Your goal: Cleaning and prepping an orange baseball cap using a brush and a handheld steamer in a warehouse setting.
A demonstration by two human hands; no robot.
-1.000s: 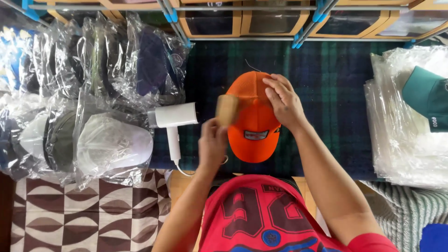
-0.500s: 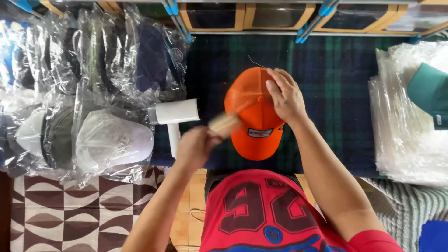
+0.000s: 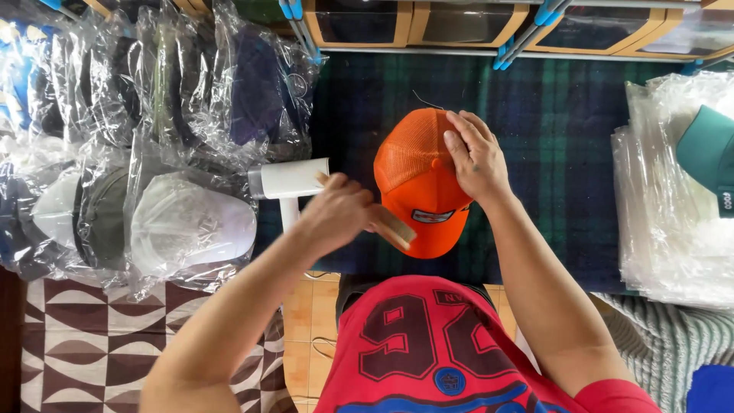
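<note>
Wooden and pale, a small brush (image 3: pixel 391 223) sits in the closed grip of the left hand (image 3: pixel 336 213), its free end slanting down across the near side of the orange cap (image 3: pixel 419 183), just above the brim. The right hand (image 3: pixel 475 157) lies flat and open on the far side of the crown, fingers spread over the mesh back, pinning the cap against the dark plaid cloth (image 3: pixel 550 153) that covers the tabletop.

Just beyond the left hand's knuckles lies a white hair dryer (image 3: pixel 289 183), its handle passing under the wrist. Farther out on that side, clear-bagged caps (image 3: pixel 191 222) are stacked and overlapping. Well out past the right hand sits a pile of clear plastic bags (image 3: pixel 673 214) with 1 teal cap (image 3: pixel 707 153) on top. Beyond both hands, wooden-framed boxes (image 3: pixel 459 23) line a shelf.

Risks, as I judge them: the right hand holds only 1 side of the crown, so a hard stroke could skid the cap on the cloth or dent its front panel. A stray thread shows at the cap's far edge; bristles could snag it. The left wrist is close enough to the dryer to knock it.
</note>
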